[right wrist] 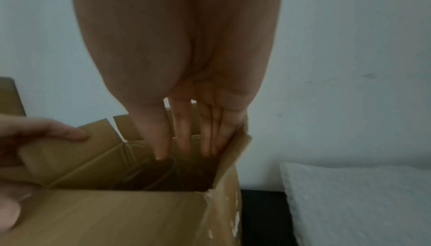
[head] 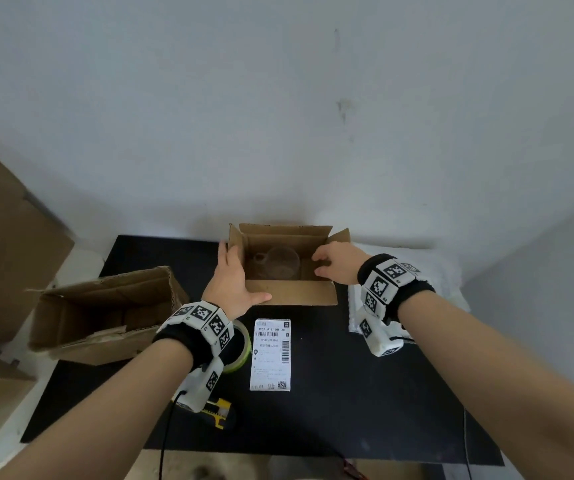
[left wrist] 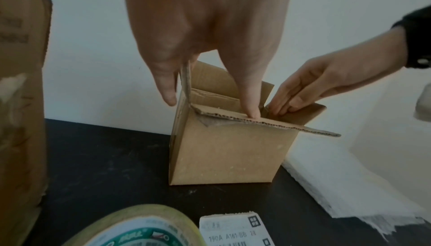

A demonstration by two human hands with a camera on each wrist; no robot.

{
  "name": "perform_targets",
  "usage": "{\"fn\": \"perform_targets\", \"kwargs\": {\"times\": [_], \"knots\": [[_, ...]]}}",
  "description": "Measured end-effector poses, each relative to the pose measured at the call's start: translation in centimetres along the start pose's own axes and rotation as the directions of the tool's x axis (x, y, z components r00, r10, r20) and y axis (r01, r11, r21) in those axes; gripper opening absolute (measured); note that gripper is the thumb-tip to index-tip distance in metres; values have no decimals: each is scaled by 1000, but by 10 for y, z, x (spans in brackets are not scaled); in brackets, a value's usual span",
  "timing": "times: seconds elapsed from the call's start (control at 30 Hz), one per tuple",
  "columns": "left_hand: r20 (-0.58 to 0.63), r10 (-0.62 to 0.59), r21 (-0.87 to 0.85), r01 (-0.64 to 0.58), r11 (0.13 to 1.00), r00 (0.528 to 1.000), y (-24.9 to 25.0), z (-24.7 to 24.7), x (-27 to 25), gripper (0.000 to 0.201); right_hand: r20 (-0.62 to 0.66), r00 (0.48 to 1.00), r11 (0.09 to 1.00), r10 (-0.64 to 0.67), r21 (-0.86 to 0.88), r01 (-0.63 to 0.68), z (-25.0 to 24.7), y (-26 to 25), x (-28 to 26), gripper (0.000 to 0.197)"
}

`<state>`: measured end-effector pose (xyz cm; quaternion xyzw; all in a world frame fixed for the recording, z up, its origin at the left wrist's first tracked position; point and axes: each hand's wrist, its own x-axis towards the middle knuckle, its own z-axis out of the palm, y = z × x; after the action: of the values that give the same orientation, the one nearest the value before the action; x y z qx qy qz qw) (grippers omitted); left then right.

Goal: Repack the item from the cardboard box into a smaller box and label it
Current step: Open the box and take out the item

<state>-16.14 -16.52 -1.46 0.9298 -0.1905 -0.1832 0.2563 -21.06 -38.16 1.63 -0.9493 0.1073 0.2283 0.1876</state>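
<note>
A small open cardboard box (head: 292, 293) stands at the back of the black mat, flaps up. A clear glass cup (head: 280, 264) lies inside it, dim in the right wrist view (right wrist: 151, 176). My left hand (head: 233, 282) lies flat against the outside of the box's left flap, and its thumb presses on the front flap (left wrist: 254, 113). My right hand (head: 334, 267) reaches over the right flap with straight fingers (right wrist: 184, 139) pointing down into the box above the cup, holding nothing. A printed shipping label (head: 271, 355) lies in front of the box.
A larger open cardboard box (head: 105, 317) lies at the left. A tape roll (head: 242, 348) and a yellow utility knife (head: 221, 412) sit under my left wrist. A white foam sheet (head: 434, 271) lies at the right. More cardboard stands at the far left.
</note>
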Motion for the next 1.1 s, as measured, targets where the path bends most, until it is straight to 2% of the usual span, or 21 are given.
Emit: {"fn": "perform_targets", "kwargs": {"times": [0.07,0.13,0.2,0.47,0.63,0.8,0.93,1.0,1.1], "knots": [[-37,49,148,-43,988,998,-2,1,-1,111,4,1000,999,4,33,-4,0,-1,0,41],[-24,129,334,-114,936,991,-3,1,0,118,3,1000,999,3,42,-3,2,-1,-3,42],[5,125,405,-117,907,992,-3,-1,3,119,-8,1000,1000,6,28,-6,5,-2,-6,42],[86,-2,315,-25,949,996,-4,-5,8,113,-16,997,997,74,29,-74,35,-32,-12,36],[130,27,251,-59,966,991,-8,-5,15,110,12,1000,997,8,72,-9,48,-66,-6,36],[92,91,211,-109,971,992,-11,-5,17,111,64,997,992,51,109,-58,50,-79,5,38],[113,110,211,-132,969,987,-16,-6,16,111,128,988,994,92,54,-100,52,-79,13,36],[120,113,213,-136,968,986,-18,-7,15,111,88,991,990,104,86,-112,51,-78,15,36],[109,130,243,-153,958,985,-17,-7,13,107,-90,990,981,110,171,-93,49,-72,15,35]]}}
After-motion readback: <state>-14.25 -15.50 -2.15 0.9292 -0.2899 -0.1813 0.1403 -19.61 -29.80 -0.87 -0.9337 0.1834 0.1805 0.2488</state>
